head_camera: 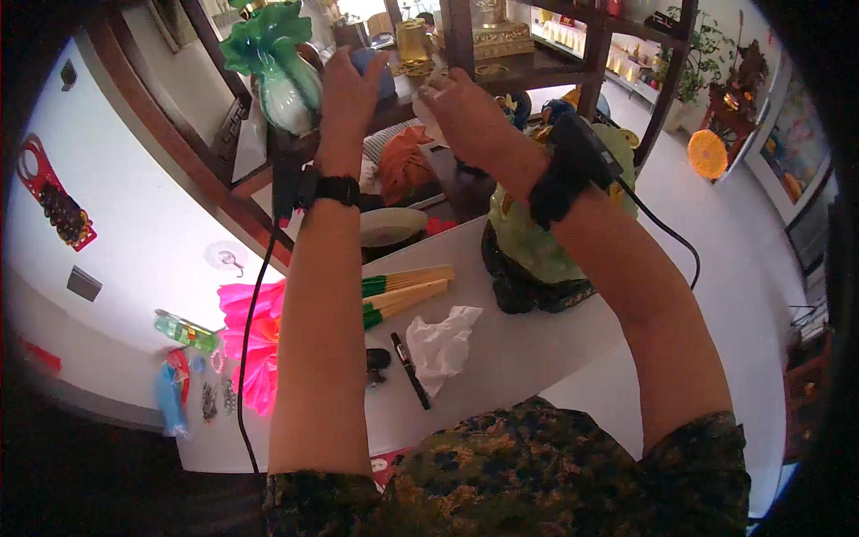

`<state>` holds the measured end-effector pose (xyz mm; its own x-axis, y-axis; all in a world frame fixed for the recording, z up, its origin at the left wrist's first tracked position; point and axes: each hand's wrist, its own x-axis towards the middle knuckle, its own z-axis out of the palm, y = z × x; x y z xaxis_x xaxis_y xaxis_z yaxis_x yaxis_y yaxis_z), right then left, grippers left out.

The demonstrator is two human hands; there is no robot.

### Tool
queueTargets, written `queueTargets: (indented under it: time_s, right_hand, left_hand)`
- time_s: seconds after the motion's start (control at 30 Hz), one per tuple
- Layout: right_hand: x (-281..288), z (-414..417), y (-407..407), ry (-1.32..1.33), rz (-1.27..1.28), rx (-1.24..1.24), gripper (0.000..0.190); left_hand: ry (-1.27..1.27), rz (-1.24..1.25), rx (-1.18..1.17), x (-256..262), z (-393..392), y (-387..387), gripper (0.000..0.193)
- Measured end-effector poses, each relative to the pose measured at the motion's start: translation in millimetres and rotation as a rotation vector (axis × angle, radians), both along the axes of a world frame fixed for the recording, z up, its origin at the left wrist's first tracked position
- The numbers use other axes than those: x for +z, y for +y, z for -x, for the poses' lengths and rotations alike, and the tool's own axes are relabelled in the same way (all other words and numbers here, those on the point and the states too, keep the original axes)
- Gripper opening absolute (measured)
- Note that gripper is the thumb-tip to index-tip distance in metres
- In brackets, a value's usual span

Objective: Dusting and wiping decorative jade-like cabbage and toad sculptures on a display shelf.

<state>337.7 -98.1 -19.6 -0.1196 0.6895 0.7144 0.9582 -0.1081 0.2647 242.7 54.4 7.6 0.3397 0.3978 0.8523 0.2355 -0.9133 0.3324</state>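
Note:
Both arms reach forward to a dark wooden shelf. My left hand [349, 97] is closed around a small blue vessel [378, 70], its thumb on the near side and its other fingers mostly hidden. Just left of it stands a glossy green-and-white cabbage ornament [288, 87]. My right hand [466, 117] grips a crumpled white tissue or cloth [429, 115], part of which shows below the fingers. Behind the two hands, a gold-coloured cup [412, 41] sits on the shelf. Black straps and devices with cables are on both wrists.
On the white table [517, 356] lie a crumpled tissue [443, 346], a black pen [409, 371] and green-ended folded fans [406, 288]. A pale green carved ornament [537, 241] stands under my right forearm. An orange bag [405, 166] and a shallow bowl [392, 227] are lower down.

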Motion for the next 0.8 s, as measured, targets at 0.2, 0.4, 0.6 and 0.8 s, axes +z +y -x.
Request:
queueTargets:
  time_s: [0.2,0.4,0.6,0.8]
  right_hand:
    - [-8.0,17.8,0.3,0.054,0.054,0.003,0.022]
    - [1.0,13.4,-17.4,0.022,0.120,-0.103,0.022]
    - [2.6,2.0,-4.4,-0.046,0.109,-0.017,0.021]
    - [13.9,2.7,-10.1,0.004,-0.017,0.058,0.013]
  left_hand:
    - [0.022,-0.049,0.090,-10.6,14.1,0.8,0.060]
    - [0.072,0.033,0.071,-2.0,6.6,-29.0,0.059]
    - [0.057,-0.070,0.113,-0.8,6.8,-22.5,0.057]
    - [0.049,-0.104,0.187,-7.8,10.8,-28.6,0.058]
